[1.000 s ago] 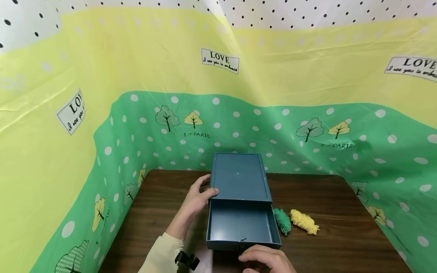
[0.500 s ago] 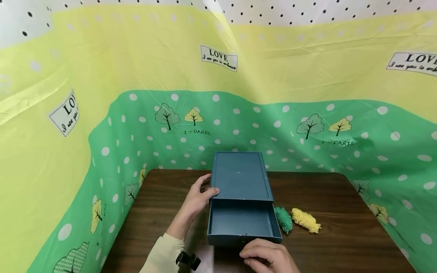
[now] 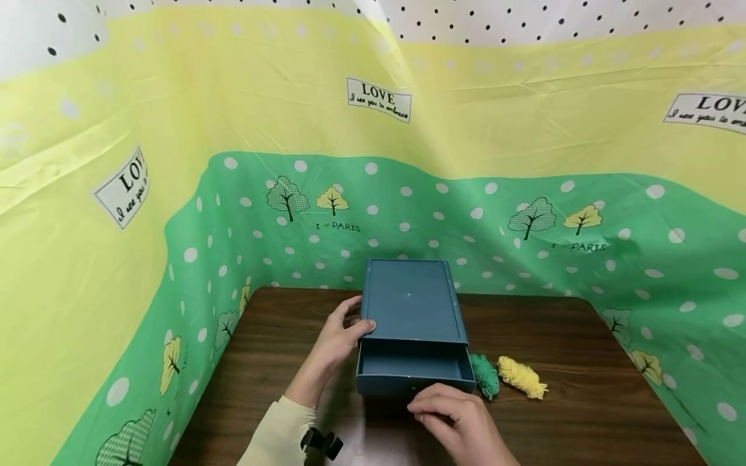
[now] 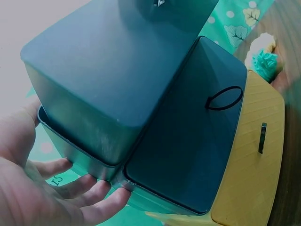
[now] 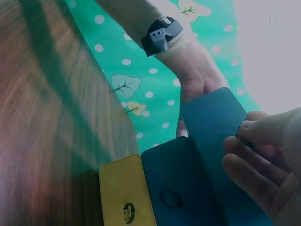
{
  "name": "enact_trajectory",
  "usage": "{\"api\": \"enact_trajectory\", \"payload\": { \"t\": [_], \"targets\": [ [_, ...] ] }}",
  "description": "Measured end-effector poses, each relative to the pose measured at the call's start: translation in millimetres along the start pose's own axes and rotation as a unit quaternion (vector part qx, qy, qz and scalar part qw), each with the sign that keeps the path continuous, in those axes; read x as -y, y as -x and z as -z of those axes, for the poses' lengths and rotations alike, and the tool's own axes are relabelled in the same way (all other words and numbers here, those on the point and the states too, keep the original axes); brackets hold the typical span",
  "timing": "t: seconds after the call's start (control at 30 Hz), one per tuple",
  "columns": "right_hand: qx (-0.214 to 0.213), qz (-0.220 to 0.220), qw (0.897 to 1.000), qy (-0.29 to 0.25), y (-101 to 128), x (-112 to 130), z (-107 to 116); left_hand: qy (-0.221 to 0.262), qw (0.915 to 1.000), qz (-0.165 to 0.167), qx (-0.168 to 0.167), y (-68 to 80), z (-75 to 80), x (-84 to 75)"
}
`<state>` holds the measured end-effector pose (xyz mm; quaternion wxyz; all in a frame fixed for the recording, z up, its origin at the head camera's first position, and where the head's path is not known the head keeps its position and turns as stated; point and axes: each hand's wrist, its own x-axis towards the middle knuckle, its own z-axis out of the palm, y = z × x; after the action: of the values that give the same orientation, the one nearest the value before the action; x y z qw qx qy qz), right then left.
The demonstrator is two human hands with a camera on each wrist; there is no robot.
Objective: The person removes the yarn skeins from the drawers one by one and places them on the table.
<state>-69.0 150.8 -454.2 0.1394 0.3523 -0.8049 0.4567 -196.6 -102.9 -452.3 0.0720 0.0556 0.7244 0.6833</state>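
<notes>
A blue box (image 3: 410, 301) stands on the brown table (image 3: 274, 369), and its drawer (image 3: 408, 370) sticks out a short way toward me. My left hand (image 3: 335, 340) grips the box's left side, thumb on the top edge and fingers (image 4: 94, 197) along the wall. My right hand (image 3: 451, 414) is at the drawer's front with curled fingers, and in the right wrist view its thumb and fingers (image 5: 256, 155) pinch the front edge. The drawer floor (image 4: 188, 141) looks bare in the left wrist view.
A green yarn bundle (image 3: 484, 375) lies right beside the drawer, with a yellow yarn bundle (image 3: 521, 377) just right of it. A green and yellow printed cloth (image 3: 373, 213) walls in the table at the back and on both sides.
The drawer has slid back into the box and now shows much less of its inside. My right hand moved forward with its front. My left hand stayed put.
</notes>
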Motion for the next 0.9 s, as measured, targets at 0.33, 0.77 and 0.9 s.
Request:
{"api": "enact_trajectory", "payload": {
  "t": [0.33, 0.77, 0.9],
  "targets": [
    [-0.015, -0.113, 0.994, 0.007, -14, -7, -3, -0.007, 1.0000, -0.001, 0.005, 1.7, 2.0, 0.4],
    [-0.040, -0.102, 0.994, 0.022, -27, -21, -4, -0.020, 0.9997, 0.001, 0.012, 2.1, 3.2, 0.4],
    [-0.041, -0.113, 0.992, 0.037, -31, -25, -5, -0.025, 0.9996, 0.002, 0.012, 1.9, 3.1, 0.9]
  ]
}}
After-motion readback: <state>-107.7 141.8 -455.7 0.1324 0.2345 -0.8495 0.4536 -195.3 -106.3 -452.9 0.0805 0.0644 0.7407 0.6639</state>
